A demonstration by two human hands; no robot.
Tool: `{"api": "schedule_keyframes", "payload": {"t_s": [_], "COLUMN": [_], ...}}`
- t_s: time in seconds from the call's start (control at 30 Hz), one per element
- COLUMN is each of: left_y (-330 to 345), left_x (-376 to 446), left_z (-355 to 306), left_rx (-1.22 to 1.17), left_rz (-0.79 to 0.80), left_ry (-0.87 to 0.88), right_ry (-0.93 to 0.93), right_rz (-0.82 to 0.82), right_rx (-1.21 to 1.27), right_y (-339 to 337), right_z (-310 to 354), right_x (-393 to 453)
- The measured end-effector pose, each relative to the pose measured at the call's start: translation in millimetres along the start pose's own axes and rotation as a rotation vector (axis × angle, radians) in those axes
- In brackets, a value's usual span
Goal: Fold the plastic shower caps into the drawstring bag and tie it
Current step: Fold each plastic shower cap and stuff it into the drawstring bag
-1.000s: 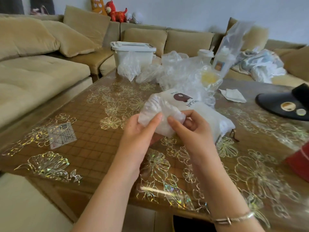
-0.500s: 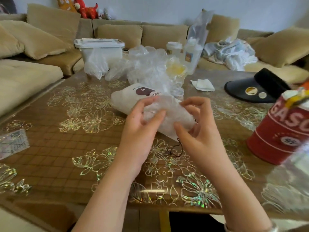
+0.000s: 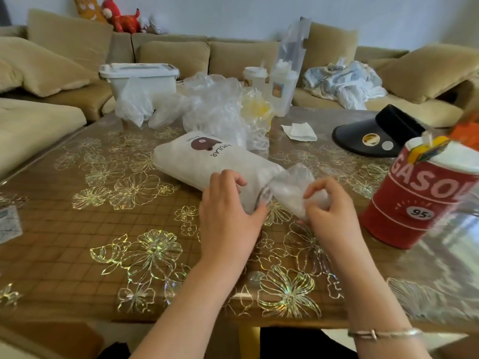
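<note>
A person's left hand (image 3: 228, 211) is gripping the open mouth of a white drawstring bag (image 3: 207, 161), fingers curled over its top and thumb beneath, while the right hand (image 3: 329, 211) is pinching a bunched plastic shower cap (image 3: 290, 187) at that mouth, fingertips curled into the film. The bag is lying on its side near the middle of the flower-patterned table (image 3: 103, 229), its closed end pointing toward the far left corner. Just behind it, a heap of loose clear plastic (image 3: 215, 104) is crowding the table's far edge, beside a lidded white tub (image 3: 140, 76) and two white cups (image 3: 280, 86) in a clear sleeve. A folded white tissue (image 3: 299, 130) and a black sun visor (image 3: 378, 133) are lying toward the far right, and a red tin (image 3: 420, 200) lettered GASOL is standing close to the right hand, near the right edge. A beige sofa (image 3: 39, 73) is wrapping around the table, with crumpled cloth (image 3: 344, 81) on its seat
</note>
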State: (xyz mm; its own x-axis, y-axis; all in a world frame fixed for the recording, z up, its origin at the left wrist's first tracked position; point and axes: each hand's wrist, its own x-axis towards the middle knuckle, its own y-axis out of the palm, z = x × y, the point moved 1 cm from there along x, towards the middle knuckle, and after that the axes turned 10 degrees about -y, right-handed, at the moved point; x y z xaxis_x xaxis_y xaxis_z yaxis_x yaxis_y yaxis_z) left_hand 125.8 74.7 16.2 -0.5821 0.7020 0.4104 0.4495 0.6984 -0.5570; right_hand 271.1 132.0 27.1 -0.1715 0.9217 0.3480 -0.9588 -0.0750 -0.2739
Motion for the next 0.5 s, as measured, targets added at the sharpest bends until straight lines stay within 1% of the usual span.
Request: {"api": "schedule_keyframes", "payload": {"t_s": [0.1, 0.17, 0.23, 0.4, 0.5], "left_y": [-8.1, -15.9, -23.0, -32.7, -38.7], "left_x": [4.2, 5.0, 5.2, 6.3, 7.2], "left_z": [3.3, 8.7, 13.4, 23.0, 28.9], "left_rx": [-0.147, -0.239, -0.282, -0.313, -0.308], "left_rz": [-0.017, -0.03, -0.065, -0.103, -0.124], "left_ry": [-0.072, -0.142, -0.163, -0.116, -0.1], "right_ry": [-0.051, -0.133, -0.241, -0.503, -0.577], "right_rz": [0.147, 0.235, 0.284, 0.371, 0.386], "right_rx": [-0.021, -0.004, -0.003, -0.047, -0.105], "right_y": [5.2, 13.3, 25.5, 64.9, 81.5], "right_z": [-2.0, 3.2, 10.4, 18.4, 16.5], "right_x": [0.0, -2.0, -3.6, -5.3, -2.3]}}
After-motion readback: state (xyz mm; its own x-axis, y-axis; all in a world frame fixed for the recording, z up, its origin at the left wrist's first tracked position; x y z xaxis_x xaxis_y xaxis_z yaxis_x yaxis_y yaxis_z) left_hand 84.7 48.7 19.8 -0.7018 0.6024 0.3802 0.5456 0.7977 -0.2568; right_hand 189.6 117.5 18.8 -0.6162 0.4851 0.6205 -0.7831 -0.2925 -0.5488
